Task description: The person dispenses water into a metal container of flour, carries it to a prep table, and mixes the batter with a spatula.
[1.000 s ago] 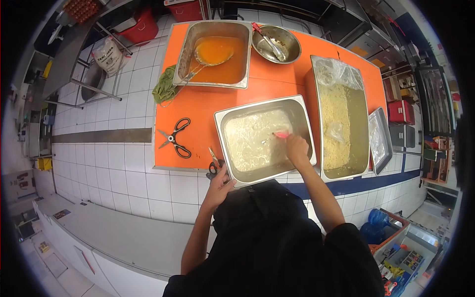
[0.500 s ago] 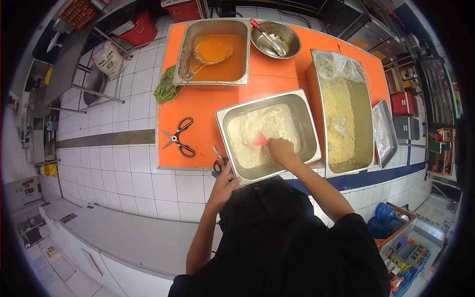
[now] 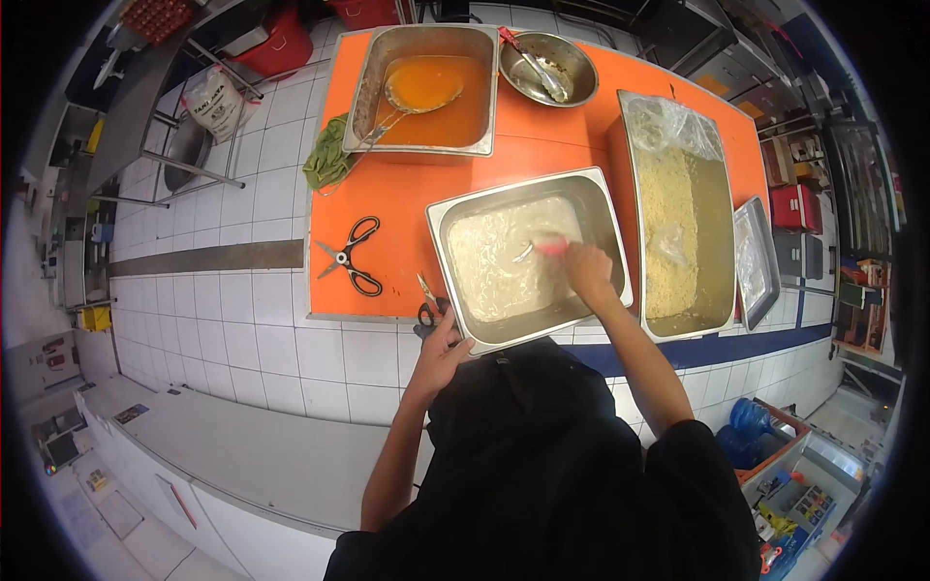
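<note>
A steel pan (image 3: 612, 218) of pale, wet mixture (image 3: 499, 261) sits tilted near the front edge of the orange table. My left hand (image 3: 443, 356) grips its lower left corner, fingers wrapped on the rim. Inside the pan, my right hand (image 3: 589, 271) is closed round a utensil with a red part (image 3: 552, 246), blurred by motion; its lower end is in the mixture. Beside my left hand, a pair of scissors (image 3: 427, 312) lies partly hidden at the table edge. Another pair of open black-handled scissors (image 3: 343, 259) lies further left.
A deep pan of orange liquid (image 3: 455, 121) with a strainer stands at the back left, a green cloth (image 3: 329, 155) beside it. Tongs rest in a round bowl (image 3: 581, 70) behind. At right are a long pan of yellowish grains (image 3: 668, 232) and a metal tray (image 3: 757, 261).
My right hand has moved right and slightly up with the utensil since half a second ago, after sweeping left before that. My left hand stays at the pan's corner.
</note>
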{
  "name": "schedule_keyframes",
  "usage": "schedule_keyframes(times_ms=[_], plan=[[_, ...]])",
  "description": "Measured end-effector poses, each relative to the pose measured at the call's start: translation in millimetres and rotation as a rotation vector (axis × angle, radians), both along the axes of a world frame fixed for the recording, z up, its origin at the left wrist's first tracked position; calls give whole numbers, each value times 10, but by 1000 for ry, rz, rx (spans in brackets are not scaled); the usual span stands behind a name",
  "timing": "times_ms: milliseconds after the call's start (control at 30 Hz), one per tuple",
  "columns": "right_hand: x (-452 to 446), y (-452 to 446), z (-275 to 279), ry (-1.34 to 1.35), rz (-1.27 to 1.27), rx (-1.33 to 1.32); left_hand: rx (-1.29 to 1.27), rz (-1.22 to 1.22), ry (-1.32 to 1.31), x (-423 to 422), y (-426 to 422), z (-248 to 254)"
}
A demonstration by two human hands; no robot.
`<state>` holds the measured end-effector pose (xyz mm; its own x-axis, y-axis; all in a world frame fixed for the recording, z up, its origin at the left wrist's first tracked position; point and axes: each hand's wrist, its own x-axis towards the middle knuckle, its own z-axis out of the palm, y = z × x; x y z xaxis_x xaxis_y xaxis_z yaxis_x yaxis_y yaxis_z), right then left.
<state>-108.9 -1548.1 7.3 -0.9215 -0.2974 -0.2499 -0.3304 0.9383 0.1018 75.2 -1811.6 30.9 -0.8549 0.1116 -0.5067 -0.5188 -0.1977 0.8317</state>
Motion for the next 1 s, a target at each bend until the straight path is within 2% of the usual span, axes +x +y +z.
schedule_keyframes(times_ms=[67, 100, 133, 200, 267, 333, 367, 400, 467, 533, 633, 733, 800, 867, 900, 933, 1000], plan=[[-82, -116, -189, 136, -8, -97, 114, 94, -42, -74, 60, 155], [3, -209, -293, 153, 104, -70, 109, 87, -38, -82, 43, 145], [88, -206, -248, 159, 102, -73, 87, 68, -33, -83, 33, 112], [283, -169, -152, -44, 148, -61, 69, 45, -32, -66, 6, 64], [137, -41, -116, -94, 101, -51, 43, 1, -26, -34, -1, 33], [-73, 14, -61, -2, -117, -27, 82, 42, -57, -61, 54, 172], [-107, -61, -48, 51, -98, -159, 129, 97, -82, -101, 85, 252], [-31, -136, -120, 51, -106, -157, 130, 89, -84, -98, 96, 282], [148, -256, -315, 59, 208, -94, 105, 67, -83, -125, 71, 315], [290, -175, -216, -12, 258, -66, 80, 57, -56, -105, 59, 257], [136, -1, 300, -72, 30, 19, 36, 50, -37, -52, 13, 43], [-28, -130, -96, 29, -101, -66, 22, 41, -26, -40, 51, 19], [122, -258, -265, 91, -13, -61, 18, 59, -12, -78, 59, 130], [350, -198, -285, -129, 115, -83, 43, 70, -75, -90, 67, 211], [364, -123, -112, -144, 75, 8, 46, 73, -77, -84, 67, 182], [298, -59, 13, -147, 82, 10, 39, 65, -65, -67, 58, 127], [92, 28, 148, -97, -82, -28, 34, 57, -57, -13, 50, 25]])
